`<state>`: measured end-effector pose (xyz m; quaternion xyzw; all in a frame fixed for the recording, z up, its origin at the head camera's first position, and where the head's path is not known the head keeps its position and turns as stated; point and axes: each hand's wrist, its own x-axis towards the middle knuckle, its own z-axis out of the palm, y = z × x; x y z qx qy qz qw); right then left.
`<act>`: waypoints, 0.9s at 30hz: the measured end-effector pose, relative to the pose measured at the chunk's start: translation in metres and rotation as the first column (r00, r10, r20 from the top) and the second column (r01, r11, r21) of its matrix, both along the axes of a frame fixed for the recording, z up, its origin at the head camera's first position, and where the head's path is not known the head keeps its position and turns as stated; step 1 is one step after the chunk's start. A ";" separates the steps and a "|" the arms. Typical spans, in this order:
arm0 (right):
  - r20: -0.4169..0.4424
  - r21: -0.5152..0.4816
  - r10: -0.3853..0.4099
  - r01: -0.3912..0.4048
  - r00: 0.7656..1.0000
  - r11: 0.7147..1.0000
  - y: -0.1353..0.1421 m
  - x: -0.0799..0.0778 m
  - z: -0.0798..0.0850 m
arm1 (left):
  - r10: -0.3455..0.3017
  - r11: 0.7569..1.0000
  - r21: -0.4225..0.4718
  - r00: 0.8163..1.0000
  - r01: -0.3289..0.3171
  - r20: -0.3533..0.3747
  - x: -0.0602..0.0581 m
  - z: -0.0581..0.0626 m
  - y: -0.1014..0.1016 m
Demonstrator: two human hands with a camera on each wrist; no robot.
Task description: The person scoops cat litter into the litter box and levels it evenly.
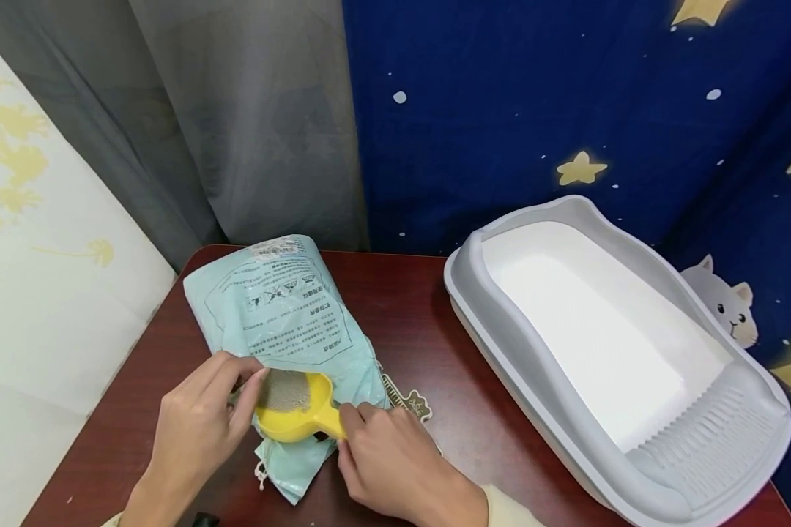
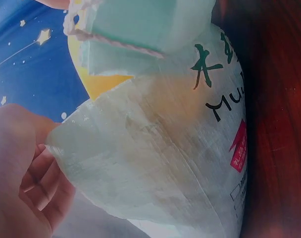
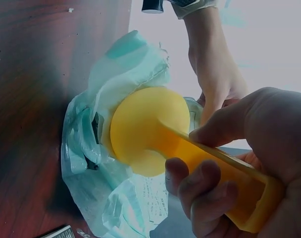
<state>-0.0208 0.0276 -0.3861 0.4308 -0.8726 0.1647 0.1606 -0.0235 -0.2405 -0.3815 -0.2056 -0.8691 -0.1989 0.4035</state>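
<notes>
A light blue printed plastic bag [image 1: 290,307] lies on the table, its open mouth toward me. My left hand [image 1: 201,417] pinches the upper edge of that mouth between thumb and fingers; the left wrist view shows the bag's film [image 2: 155,163] stretched from the fingertips. In the mouth sits a yellow scoop [image 1: 290,426], its bowl holding grey granules [image 1: 286,390]. My right hand [image 1: 398,457] grips the scoop by its handle. Seen from the right wrist, the bowl's yellow underside [image 3: 145,124] faces the camera, and the fingers curl round the hollow handle.
A grey litter tray [image 1: 484,307] with a white inside stands on the right of the dark red table [image 1: 395,293]. A flat decorated piece [image 1: 415,402] pokes out beside the bag. White drawstring [image 1: 260,474] hangs near the bag's lower flap. Curtains [image 1: 461,132] close off the back.
</notes>
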 end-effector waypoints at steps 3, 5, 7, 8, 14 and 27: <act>0.014 -0.022 0.008 -0.007 1.000 1.000 0.004 0.001 0.001 | 0.001 1.000 0.003 1.000 -0.001 -0.002 0.000 0.000 -0.001; 0.033 -0.039 0.011 -0.010 0.999 0.999 0.007 0.001 0.002 | 0.001 1.000 0.005 1.000 -0.001 -0.005 -0.001 -0.001 -0.001; 0.054 -0.054 0.012 -0.009 0.998 0.999 0.010 0.002 0.003 | 0.004 1.000 0.007 1.000 -0.004 -0.008 -0.001 -0.001 -0.002; 0.060 -0.059 0.012 -0.009 0.998 0.998 0.011 0.002 0.003 | 0.006 1.000 0.008 1.000 -0.006 -0.008 -0.002 -0.001 -0.002; 0.095 -0.067 0.020 -0.014 0.995 0.998 0.021 0.005 0.003 | 0.025 1.000 0.009 1.000 -0.025 0.006 -0.001 0.000 -0.003; 0.134 -0.126 0.051 -0.034 0.990 0.991 0.045 0.011 -0.007 | 0.029 0.999 0.026 0.999 -0.030 0.028 -0.002 0.002 -0.002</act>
